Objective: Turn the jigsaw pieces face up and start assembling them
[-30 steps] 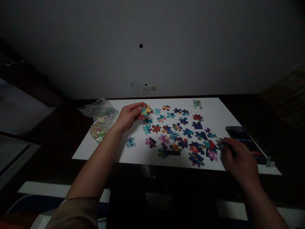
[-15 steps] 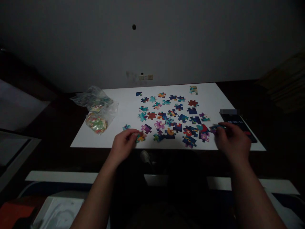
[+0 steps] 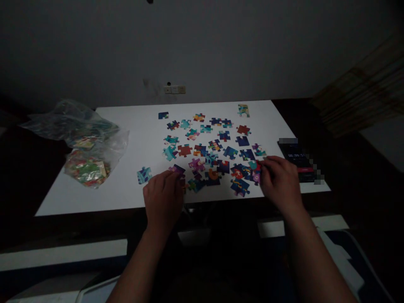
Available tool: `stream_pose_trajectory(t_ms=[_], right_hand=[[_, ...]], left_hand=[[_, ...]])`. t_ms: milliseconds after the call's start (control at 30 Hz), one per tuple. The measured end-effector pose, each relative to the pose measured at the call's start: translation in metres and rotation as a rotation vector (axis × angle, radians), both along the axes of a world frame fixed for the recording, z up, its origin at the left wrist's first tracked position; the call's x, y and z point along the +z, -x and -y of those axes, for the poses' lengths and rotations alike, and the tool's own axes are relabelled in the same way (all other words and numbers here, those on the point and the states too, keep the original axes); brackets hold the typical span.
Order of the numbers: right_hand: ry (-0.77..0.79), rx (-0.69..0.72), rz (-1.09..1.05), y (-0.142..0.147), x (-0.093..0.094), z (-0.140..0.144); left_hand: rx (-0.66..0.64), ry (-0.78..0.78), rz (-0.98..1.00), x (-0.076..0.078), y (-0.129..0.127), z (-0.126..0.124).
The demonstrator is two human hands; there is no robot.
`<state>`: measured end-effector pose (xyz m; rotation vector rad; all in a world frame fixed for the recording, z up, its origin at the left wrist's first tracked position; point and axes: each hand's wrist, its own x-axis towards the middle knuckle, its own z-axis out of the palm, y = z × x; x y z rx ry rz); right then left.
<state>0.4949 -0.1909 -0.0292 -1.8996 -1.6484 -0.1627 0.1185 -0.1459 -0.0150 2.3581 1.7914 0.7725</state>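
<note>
Above the near edge of the white table (image 3: 120, 200), my left hand (image 3: 164, 195) is closed with its fingers bent down around a puzzle piece (image 3: 183, 185), mostly hidden, showing red and orange. A purple puzzle piece (image 3: 177, 169) lies just beyond those fingertips. My right hand (image 3: 280, 181) pinches at the right side of the spread pieces, its fingertips at a red and teal puzzle piece (image 3: 254, 166). A pink-purple piece (image 3: 255, 177) and a dark blue piece (image 3: 240, 187) lie beside it. A light blue patterned piece (image 3: 144, 175) rests apart, left of my left hand.
Clear plastic bags (image 3: 94, 164) of more pieces lie at the table's left. A phone (image 3: 296, 160) showing a timer lies at the right. A yellowish piece (image 3: 243, 110) and a dark blue corner piece (image 3: 163, 115) sit near the far edge, below a wall socket (image 3: 174, 89).
The view has shifted, and the table appears further left. My right hand has moved left, off the phone and onto the pieces. My left hand has moved right, uncovering the light blue piece.
</note>
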Motion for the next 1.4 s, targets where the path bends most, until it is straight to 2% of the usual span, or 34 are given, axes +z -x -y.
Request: stream_pose_trajectory(t_ms=[167, 367, 467, 567, 633, 767, 900, 1133, 1400], right_hand=[[0.033, 0.015, 0.012, 0.002, 0.004, 0.004], [0.099, 0.161, -0.012, 0.014, 0.011, 0.017], [0.128, 0.24, -0.04, 0.019, 0.015, 0.022], [0.153, 0.263, -0.062, 0.015, 0.018, 0.021], [0.17, 0.227, -0.046, 0.008, 0.017, 0.015], [0.288, 0.129, 0.033, -0.005, 0.013, -0.003], [0.392, 0.172, 0.088, 0.005, 0.012, -0.015], [0.345, 0.25, 0.079, 0.021, 0.014, -0.013], [0.252, 0.379, 0.03, 0.026, 0.015, -0.014]], left_hand=[[-0.185, 0.076, 0.038, -0.004, -0.02, 0.004], [-0.265, 0.2, 0.046, -0.008, -0.047, -0.001], [-0.303, 0.199, 0.01, -0.009, -0.059, -0.004], [-0.345, 0.162, -0.029, -0.009, -0.068, -0.004], [-0.356, 0.128, -0.051, -0.009, -0.074, -0.004], [-0.28, 0.091, -0.198, -0.003, -0.083, -0.004], [-0.285, 0.091, -0.308, 0.003, -0.094, -0.004], [-0.351, 0.08, -0.296, 0.001, -0.113, -0.005], [-0.39, 0.095, -0.275, 0.001, -0.116, -0.005]])
